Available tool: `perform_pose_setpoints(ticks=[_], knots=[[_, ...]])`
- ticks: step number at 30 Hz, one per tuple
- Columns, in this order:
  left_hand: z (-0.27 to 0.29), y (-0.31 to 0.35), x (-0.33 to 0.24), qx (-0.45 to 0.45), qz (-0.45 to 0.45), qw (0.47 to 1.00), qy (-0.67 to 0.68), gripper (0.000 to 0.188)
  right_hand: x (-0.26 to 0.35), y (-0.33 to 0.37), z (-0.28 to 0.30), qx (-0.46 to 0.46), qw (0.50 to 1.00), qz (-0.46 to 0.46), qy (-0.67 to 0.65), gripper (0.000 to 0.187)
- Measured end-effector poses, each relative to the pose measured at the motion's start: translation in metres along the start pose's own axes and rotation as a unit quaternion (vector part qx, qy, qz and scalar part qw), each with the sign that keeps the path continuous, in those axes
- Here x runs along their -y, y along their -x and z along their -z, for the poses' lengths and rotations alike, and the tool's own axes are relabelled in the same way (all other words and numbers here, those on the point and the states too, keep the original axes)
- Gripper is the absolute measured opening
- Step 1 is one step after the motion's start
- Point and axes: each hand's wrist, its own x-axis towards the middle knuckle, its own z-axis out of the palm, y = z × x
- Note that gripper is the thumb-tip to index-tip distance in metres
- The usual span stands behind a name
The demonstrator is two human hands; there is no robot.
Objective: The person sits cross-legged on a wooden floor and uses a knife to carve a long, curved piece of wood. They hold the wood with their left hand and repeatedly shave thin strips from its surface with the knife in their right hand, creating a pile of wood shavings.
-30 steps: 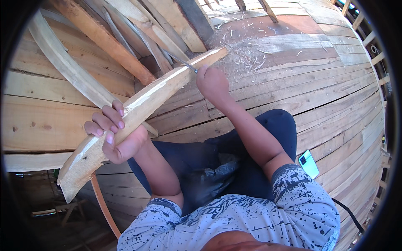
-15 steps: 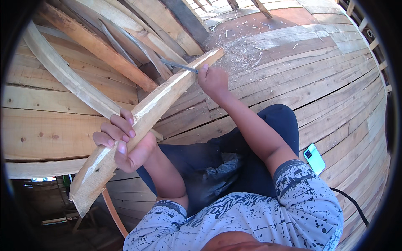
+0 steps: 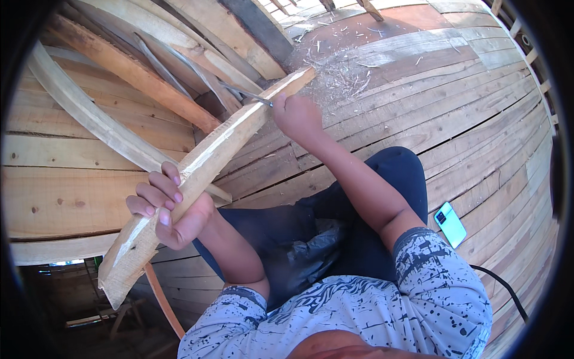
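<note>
Left grip [image 3: 189, 218] around pale timber [image 3: 225, 142]

Plank flr [image 3: 382, 128] lies R of wd wall [image 3: 72, 197], w/ brt far end.

head camera | left fisheye of pair | faces down | near, above the person's hands [image 3: 190, 219]
</note>
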Motion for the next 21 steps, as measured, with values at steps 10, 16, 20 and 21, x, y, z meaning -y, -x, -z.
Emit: perform_pose_setpoints(ticks=[10,16,20,21], knots=[[0.004,-0.002,-0.003,0.036,0.006,0.999,-0.001,0.023,0.041,0.027,0.017,0.037,0.999,0.011,0.005,0.052],[0.008,-0.003,-0.002,0.06,0.007,0.998,0.017,0.022,0.037,0.034,0.01,0.028,0.998,0.048,0.0,0.052],[0.009,0.0,-0.002,0.085,0.007,0.996,0.016,0.022,0.013,0.012,0.009,0.02,0.998,0.05,0.013,0.054],[0.009,0.001,-0.003,0.07,0.008,0.997,0.02,0.022,0.014,0.02,0.005,0.018,0.999,0.036,0.004,0.055]])
